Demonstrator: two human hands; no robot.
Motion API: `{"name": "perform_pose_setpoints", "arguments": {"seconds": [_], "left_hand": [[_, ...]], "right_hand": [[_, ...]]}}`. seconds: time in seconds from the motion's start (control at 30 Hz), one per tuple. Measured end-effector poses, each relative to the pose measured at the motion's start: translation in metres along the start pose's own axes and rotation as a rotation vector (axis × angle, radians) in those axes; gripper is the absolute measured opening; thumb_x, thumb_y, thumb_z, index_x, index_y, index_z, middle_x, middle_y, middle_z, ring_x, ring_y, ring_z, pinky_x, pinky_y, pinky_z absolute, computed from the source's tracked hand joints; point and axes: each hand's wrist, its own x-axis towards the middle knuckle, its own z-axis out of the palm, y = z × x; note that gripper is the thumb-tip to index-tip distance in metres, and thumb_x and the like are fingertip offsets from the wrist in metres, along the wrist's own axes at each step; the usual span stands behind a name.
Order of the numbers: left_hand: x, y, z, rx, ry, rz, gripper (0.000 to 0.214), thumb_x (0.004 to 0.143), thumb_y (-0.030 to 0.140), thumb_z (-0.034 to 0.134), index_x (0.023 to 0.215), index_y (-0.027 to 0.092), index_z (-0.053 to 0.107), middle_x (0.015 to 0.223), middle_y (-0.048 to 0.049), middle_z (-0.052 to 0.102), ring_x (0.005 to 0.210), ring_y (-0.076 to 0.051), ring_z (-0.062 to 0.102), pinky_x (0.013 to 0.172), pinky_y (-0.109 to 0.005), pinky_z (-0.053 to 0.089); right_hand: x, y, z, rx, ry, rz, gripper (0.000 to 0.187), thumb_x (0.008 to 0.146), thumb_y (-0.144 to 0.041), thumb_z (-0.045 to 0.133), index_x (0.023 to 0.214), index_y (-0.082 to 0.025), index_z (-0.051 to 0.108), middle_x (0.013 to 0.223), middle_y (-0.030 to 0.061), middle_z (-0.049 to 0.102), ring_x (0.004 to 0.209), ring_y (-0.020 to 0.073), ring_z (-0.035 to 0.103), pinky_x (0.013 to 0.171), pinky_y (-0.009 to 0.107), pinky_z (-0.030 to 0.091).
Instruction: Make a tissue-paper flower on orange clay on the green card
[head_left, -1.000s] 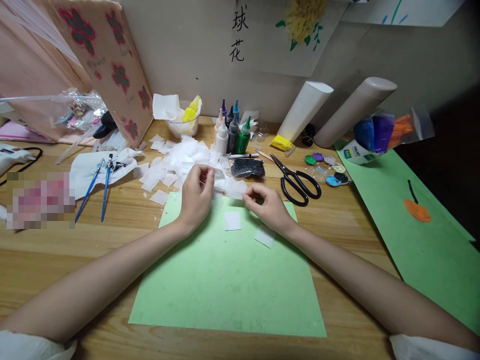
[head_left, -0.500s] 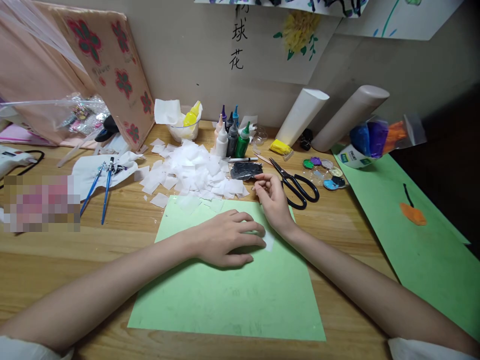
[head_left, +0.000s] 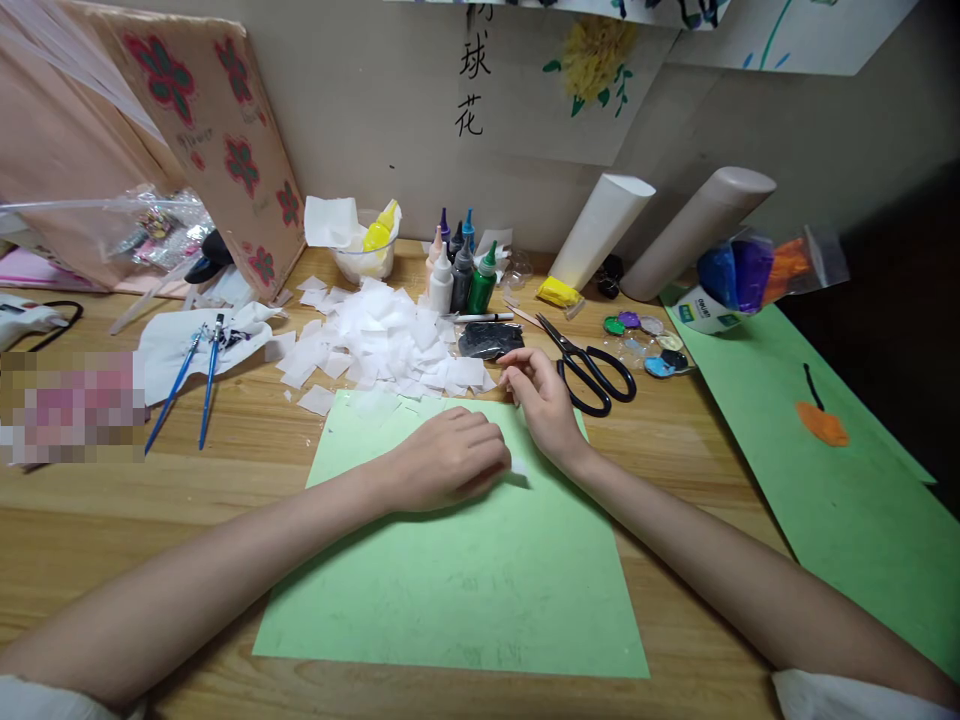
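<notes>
Over the upper middle of a green paper sheet [head_left: 450, 590], my left hand [head_left: 450, 455] is closed, and a small white paper piece [head_left: 519, 468] sticks out from its fingertips. My right hand [head_left: 546, 405] rests by the sheet's upper right corner, its fingers curled and thumb near the index fingertip. Whether anything is in that pinch is too small to make out. Black-handled scissors [head_left: 581, 362] lie just right of it. A black packet [head_left: 491, 340] lies beyond its fingertips. Behind the sheet spreads a heap of white paper squares [head_left: 390, 340], a few overlapping its top edge.
Several paint bottles [head_left: 441, 283] and a plastic cup [head_left: 365, 262] stand by the wall. Two paintbrushes [head_left: 208, 400] lie on tissue at left. A white tube [head_left: 600, 235] leans at the back, near round paint pots [head_left: 660, 365]. More green paper [head_left: 862, 520] lies at right.
My left hand's spread fingers have closed, and the white paper piece that lay under them now pokes out from the fingertips. My right hand has barely moved.
</notes>
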Motion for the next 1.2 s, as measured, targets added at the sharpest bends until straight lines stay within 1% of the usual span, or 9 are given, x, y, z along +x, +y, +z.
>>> {"name": "perform_pose_setpoints", "arguments": {"seconds": [0.1,0.23,0.3,0.43,0.5,0.57,0.77,0.93,1.2], "left_hand": [[-0.001,-0.004,-0.003,-0.187,0.198,-0.238,0.008,0.089,0.018,0.041,0.087,0.017,0.049,0.088,-0.0063,0.058,0.082,-0.016,0.052,0.073,-0.03,0.041],[-0.001,-0.01,-0.005,-0.348,0.388,-0.523,0.011,0.091,0.023,0.042,0.082,0.018,0.048,0.079,-0.0012,0.054,0.073,-0.013,0.05,0.067,-0.026,0.042],[-0.001,-0.013,-0.005,-0.392,0.443,-0.606,0.013,0.09,0.025,0.045,0.079,0.018,0.049,0.075,0.0006,0.053,0.068,-0.012,0.049,0.063,-0.024,0.042],[-0.001,-0.015,-0.004,-0.384,0.482,-0.69,0.012,0.089,0.025,0.048,0.08,0.018,0.051,0.076,0.0007,0.054,0.067,-0.011,0.05,0.062,-0.024,0.042],[-0.001,-0.014,-0.004,-0.27,0.528,-0.695,0.005,0.087,0.023,0.051,0.087,0.018,0.051,0.085,-0.0012,0.055,0.072,-0.012,0.051,0.067,-0.026,0.042],[-0.002,-0.013,-0.004,-0.121,0.561,-0.652,0.008,0.085,0.021,0.054,0.092,0.018,0.052,0.093,-0.0028,0.054,0.078,-0.014,0.052,0.074,-0.03,0.042],[-0.002,-0.009,-0.004,0.13,0.463,-0.49,0.009,0.082,0.026,0.06,0.089,0.021,0.059,0.098,-0.0042,0.058,0.097,-0.02,0.054,0.089,-0.039,0.033],[-0.002,-0.01,-0.003,0.155,0.467,-0.5,0.01,0.082,0.027,0.06,0.088,0.02,0.06,0.095,-0.004,0.06,0.095,-0.018,0.056,0.088,-0.037,0.033],[-0.002,-0.01,-0.004,0.114,0.426,-0.441,0.012,0.084,0.026,0.056,0.092,0.02,0.063,0.088,-0.002,0.063,0.086,-0.016,0.058,0.084,-0.036,0.034]], "right_hand": [[-0.002,-0.005,-0.001,0.032,-0.103,-0.041,0.023,0.092,-0.037,0.039,0.089,-0.02,0.054,0.079,0.0013,0.051,0.072,0.0141,0.049,0.062,0.026,0.038],[-0.005,-0.014,-0.002,-0.024,-0.283,-0.13,0.035,0.094,-0.041,0.036,0.075,-0.019,0.055,0.076,0.0022,0.05,0.071,0.0151,0.047,0.064,0.028,0.038],[-0.005,-0.016,-0.001,-0.08,-0.322,-0.142,0.03,0.091,-0.039,0.045,0.071,-0.019,0.053,0.072,0.0013,0.049,0.069,0.0149,0.046,0.064,0.028,0.037],[-0.006,-0.017,0.001,-0.096,-0.297,-0.117,0.02,0.087,-0.033,0.055,0.074,-0.018,0.057,0.075,0.0017,0.052,0.069,0.0143,0.047,0.061,0.026,0.037],[-0.005,-0.016,0.002,-0.082,-0.27,-0.091,0.02,0.087,-0.033,0.056,0.076,-0.018,0.059,0.074,0.0015,0.053,0.066,0.0133,0.047,0.058,0.026,0.035],[-0.004,-0.015,0.002,-0.077,-0.253,-0.052,0.022,0.086,-0.036,0.057,0.075,-0.018,0.061,0.071,0.0007,0.052,0.062,0.0125,0.045,0.056,0.025,0.034],[-0.001,-0.012,0.001,-0.061,-0.273,-0.023,0.032,0.086,-0.043,0.056,0.07,-0.017,0.062,0.069,0.0008,0.056,0.067,0.0138,0.051,0.062,0.026,0.039],[-0.002,-0.013,0.001,-0.047,-0.334,-0.024,0.042,0.091,-0.044,0.046,0.061,-0.017,0.057,0.069,0.0012,0.057,0.073,0.0149,0.054,0.072,0.029,0.042],[-0.005,-0.016,0.001,-0.039,-0.436,-0.045,0.036,0.094,-0.043,0.041,0.074,-0.018,0.059,0.078,0.0027,0.056,0.079,0.0162,0.054,0.075,0.028,0.042]]}}
